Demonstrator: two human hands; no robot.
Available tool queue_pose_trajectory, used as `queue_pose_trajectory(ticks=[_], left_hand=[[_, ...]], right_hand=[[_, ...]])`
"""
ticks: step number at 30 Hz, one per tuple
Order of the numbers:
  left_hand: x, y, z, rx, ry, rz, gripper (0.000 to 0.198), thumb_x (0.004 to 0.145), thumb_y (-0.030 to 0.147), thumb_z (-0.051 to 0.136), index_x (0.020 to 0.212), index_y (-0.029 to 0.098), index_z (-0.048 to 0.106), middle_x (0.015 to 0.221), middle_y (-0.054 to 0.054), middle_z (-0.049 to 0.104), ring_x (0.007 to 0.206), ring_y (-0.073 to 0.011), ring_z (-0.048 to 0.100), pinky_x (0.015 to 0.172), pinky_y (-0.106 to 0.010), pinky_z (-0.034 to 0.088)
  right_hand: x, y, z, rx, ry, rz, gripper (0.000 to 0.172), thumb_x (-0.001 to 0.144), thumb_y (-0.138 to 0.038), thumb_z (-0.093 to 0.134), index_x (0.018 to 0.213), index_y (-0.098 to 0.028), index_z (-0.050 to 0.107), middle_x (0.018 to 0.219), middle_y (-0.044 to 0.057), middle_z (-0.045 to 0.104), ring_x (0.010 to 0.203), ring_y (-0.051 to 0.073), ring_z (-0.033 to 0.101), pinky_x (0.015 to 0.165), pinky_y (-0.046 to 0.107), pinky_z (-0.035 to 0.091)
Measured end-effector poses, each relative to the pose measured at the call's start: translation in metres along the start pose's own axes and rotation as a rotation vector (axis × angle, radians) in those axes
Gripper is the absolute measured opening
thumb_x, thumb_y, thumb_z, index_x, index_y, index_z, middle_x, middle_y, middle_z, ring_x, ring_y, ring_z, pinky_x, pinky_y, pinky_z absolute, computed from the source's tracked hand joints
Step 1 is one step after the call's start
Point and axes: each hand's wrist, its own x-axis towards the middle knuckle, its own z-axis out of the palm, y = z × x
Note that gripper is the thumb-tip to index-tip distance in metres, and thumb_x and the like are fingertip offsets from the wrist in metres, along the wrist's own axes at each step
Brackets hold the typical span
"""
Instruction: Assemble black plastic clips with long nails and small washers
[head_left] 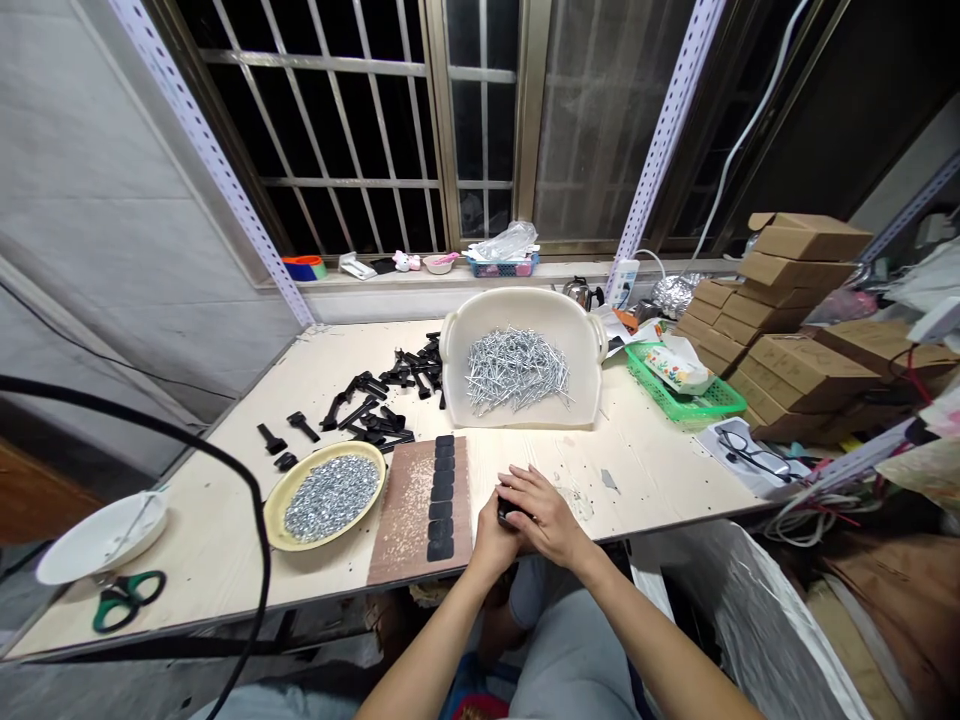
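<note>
You are sitting at the tabletop (pixel 660 478) and cradling a black piece (pixel 506 510) just right of the brown mat (pixel 460 505), close to the near edge. Your left hand (pixel 491 543) is holding the piece, its fingers curling narrowly around it, while your right hand (pixel 551 515) is lying across the top, fingers reaching over the left hand and the thumb resting by the piece. Whether those right fingers are also gripping it, one cannot tell, since the hands are hiding most of it. The two-handed hold is likely keeping so small a thing steady.

On the mat, black pads (pixel 441 493) are standing out in a single column along its right side, probably so each can be picked up singly; pale crumbs (pixel 412 495) are littering the rest. Left of the mat, a yellow bowl (pixel 280 522) is keeping small metal bits (pixel 334 497) together, its low rim presumably stopping them from scattering. Beyond the mat and to its right, a white tub (pixel 525 308) is tilting its open side toward you, seemingly showing its nails (pixel 517 370) for easy reach. Beyond the mat to its left, black plastic parts (pixel 367 385) are lying loose.
</note>
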Motion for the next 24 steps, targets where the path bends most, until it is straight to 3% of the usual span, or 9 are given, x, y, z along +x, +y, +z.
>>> queue_pose_trajectory(ticks=[6,10,13,15,19,22,24], left_hand=[[0.005,-0.008,0.0,-0.038,-0.061,0.041,0.044,0.06,0.017,0.065,0.103,0.016,0.057,0.104,-0.01,0.063,0.091,-0.0216,0.059,0.078,-0.031,0.046],[0.006,-0.006,-0.001,-0.074,0.029,-0.109,0.039,0.053,0.019,0.071,0.091,0.013,0.061,0.086,-0.007,0.068,0.078,-0.0219,0.062,0.07,-0.032,0.048],[0.007,0.001,-0.007,-0.127,0.125,-0.24,0.032,0.05,0.024,0.075,0.078,0.012,0.064,0.075,-0.006,0.068,0.071,-0.0219,0.063,0.068,-0.033,0.048],[0.007,0.01,-0.012,-0.169,0.147,-0.251,0.032,0.05,0.027,0.075,0.077,0.012,0.066,0.076,-0.008,0.069,0.073,-0.0223,0.063,0.07,-0.033,0.048],[0.003,0.029,-0.022,-0.178,0.186,-0.231,0.033,0.051,0.028,0.075,0.079,0.012,0.067,0.077,-0.009,0.069,0.075,-0.0233,0.064,0.072,-0.034,0.049],[-0.001,0.037,-0.03,-0.148,0.264,-0.241,0.035,0.048,0.029,0.077,0.077,0.013,0.067,0.074,-0.009,0.07,0.073,-0.0243,0.064,0.07,-0.034,0.05],[-0.004,0.037,-0.037,-0.119,0.323,-0.261,0.037,0.046,0.031,0.077,0.076,0.013,0.068,0.072,-0.008,0.07,0.071,-0.0251,0.065,0.067,-0.034,0.05]], right_hand=[[-0.006,-0.001,0.01,0.015,0.085,0.051,0.034,0.084,-0.034,0.05,0.118,-0.032,0.054,0.122,0.002,0.054,0.12,0.024,0.039,0.102,0.05,0.026],[0.01,0.015,-0.004,0.083,0.099,0.042,0.037,0.092,-0.035,0.033,0.126,-0.028,0.045,0.133,0.003,0.042,0.121,0.022,0.038,0.1,0.044,0.031],[0.046,0.054,-0.024,-0.286,0.059,0.174,0.035,0.091,-0.029,0.034,0.124,-0.025,0.047,0.125,0.005,0.049,0.117,0.021,0.042,0.097,0.04,0.034],[0.077,0.086,-0.036,-0.578,-0.058,0.287,0.035,0.089,-0.022,0.038,0.122,-0.02,0.048,0.122,0.009,0.051,0.115,0.023,0.042,0.095,0.04,0.035],[0.135,0.137,-0.045,-0.738,-0.161,0.312,0.05,0.078,-0.002,0.045,0.127,-0.014,0.042,0.134,0.018,0.036,0.122,0.031,0.032,0.095,0.047,0.03],[0.174,0.157,-0.039,-0.822,-0.267,0.253,0.061,0.071,0.005,0.051,0.126,-0.019,0.042,0.138,0.015,0.031,0.126,0.032,0.026,0.097,0.053,0.023],[0.198,0.164,-0.031,-0.867,-0.338,0.211,0.055,0.072,0.004,0.054,0.121,-0.022,0.048,0.135,0.011,0.036,0.125,0.03,0.029,0.098,0.053,0.024]])
